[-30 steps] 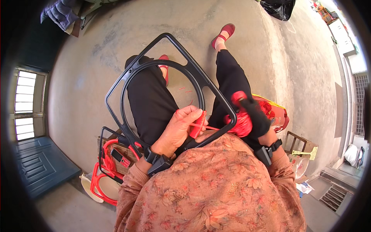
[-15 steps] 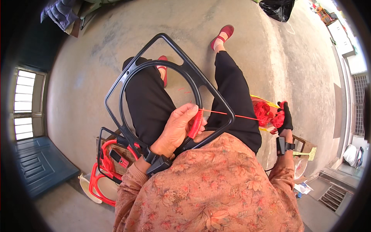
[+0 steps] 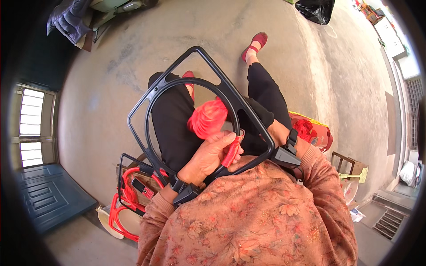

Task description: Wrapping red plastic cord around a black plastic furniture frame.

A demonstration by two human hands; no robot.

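Observation:
A black frame (image 3: 238, 103) with a round ring inside a squarish outline lies across my lap. My left hand (image 3: 207, 156) is closed round the ring's near right part, where red cord (image 3: 231, 153) is wound in tight turns. Behind the frame's right bar reaches my right hand (image 3: 261, 111), in a black glove. It holds a bundle of red cord (image 3: 207, 119), smeared by motion, which shows inside the ring's opening. The frame and the bundle hide most of the right fingers.
At my right sits a yellow-edged bag (image 3: 326, 133) with more red cord. A red frame (image 3: 116, 217), a smaller black frame and a phone (image 3: 143, 188) lie at my left. A blue panelled door (image 3: 49, 195) stands further left, a black plastic bag (image 3: 316, 9) far ahead.
My right hand has come in from beside the bag at right to the frame, bringing the red cord bundle into the ring's opening. My left hand keeps its hold on the wound part.

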